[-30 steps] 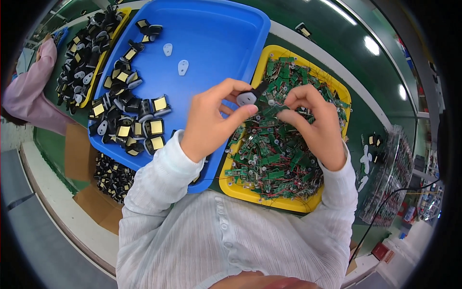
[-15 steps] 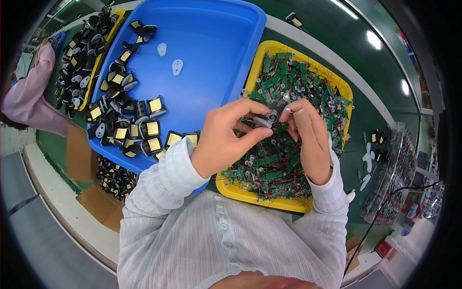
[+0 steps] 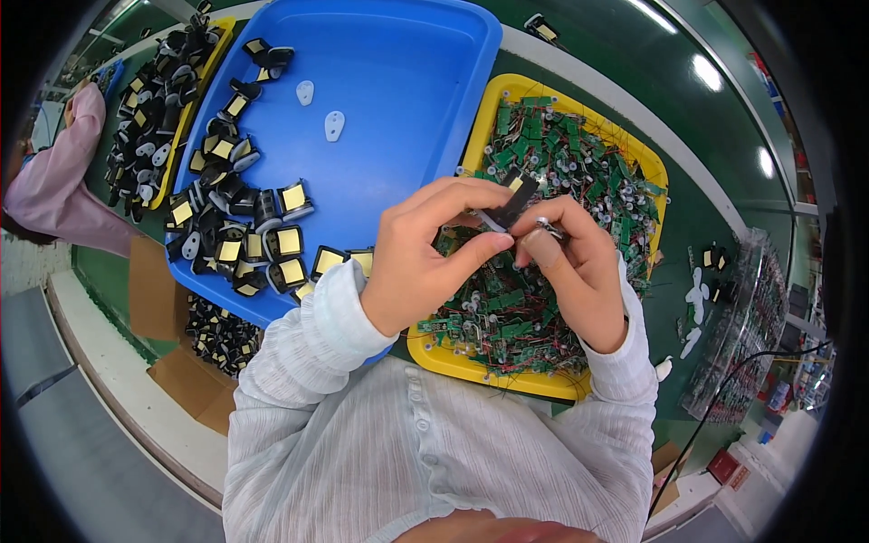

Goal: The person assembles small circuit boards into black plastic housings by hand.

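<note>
Over the near part of the yellow tray my left hand (image 3: 434, 240) pinches a black plastic housing (image 3: 513, 206) between thumb and fingers. It is tilted, and a pale yellow pad shows on its upper end. Right beside it, my right hand (image 3: 575, 262) has its thumb and fingers closed round a small part with a pale round end (image 3: 543, 222); most of that part is hidden. One fingertip or thumb of this hand wears a tan covering. Below both hands, the yellow tray (image 3: 659, 172) is heaped with small green circuit boards (image 3: 507, 303) and thin wires.
At left stands a large blue tray (image 3: 389, 81) with many black housings (image 3: 222, 244) and two loose grey-white covers (image 3: 334, 127). A cardboard box (image 3: 186, 376) of black parts sits below it. Another person's pink sleeve (image 3: 68, 154) shows far left. Stacked clear trays (image 3: 742, 326) stand at right.
The black housing has turned in my left hand, so its yellow pad now shows. My right hand has moved slightly left and down, its fingers drawn closer to the housing.
</note>
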A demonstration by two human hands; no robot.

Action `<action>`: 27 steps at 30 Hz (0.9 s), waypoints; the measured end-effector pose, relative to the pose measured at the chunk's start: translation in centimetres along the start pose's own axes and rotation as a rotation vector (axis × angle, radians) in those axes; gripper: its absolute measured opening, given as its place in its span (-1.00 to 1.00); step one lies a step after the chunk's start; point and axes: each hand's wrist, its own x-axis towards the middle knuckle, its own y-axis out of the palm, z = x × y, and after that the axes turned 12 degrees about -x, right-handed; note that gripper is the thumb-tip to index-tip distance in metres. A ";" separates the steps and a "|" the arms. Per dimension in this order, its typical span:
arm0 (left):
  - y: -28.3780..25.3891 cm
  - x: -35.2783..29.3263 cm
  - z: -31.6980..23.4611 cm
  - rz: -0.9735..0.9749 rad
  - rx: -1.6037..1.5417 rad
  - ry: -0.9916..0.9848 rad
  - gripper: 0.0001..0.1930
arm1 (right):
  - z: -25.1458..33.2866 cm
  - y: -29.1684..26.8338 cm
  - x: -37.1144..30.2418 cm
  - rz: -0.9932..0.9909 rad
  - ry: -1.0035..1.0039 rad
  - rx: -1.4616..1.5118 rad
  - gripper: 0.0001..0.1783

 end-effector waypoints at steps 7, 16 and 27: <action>0.1 0.1 -0.4 -0.005 0.134 0.053 -0.73 | 0.2 0.4 -0.4 -0.006 -0.022 -0.014 -0.85; 0.1 0.0 -0.4 0.015 0.147 0.067 -0.74 | 0.2 0.1 0.0 0.019 0.081 0.059 -0.87; 0.0 -0.1 -0.5 0.038 0.308 0.194 -0.73 | -0.4 0.0 0.3 0.008 0.015 -0.063 -0.87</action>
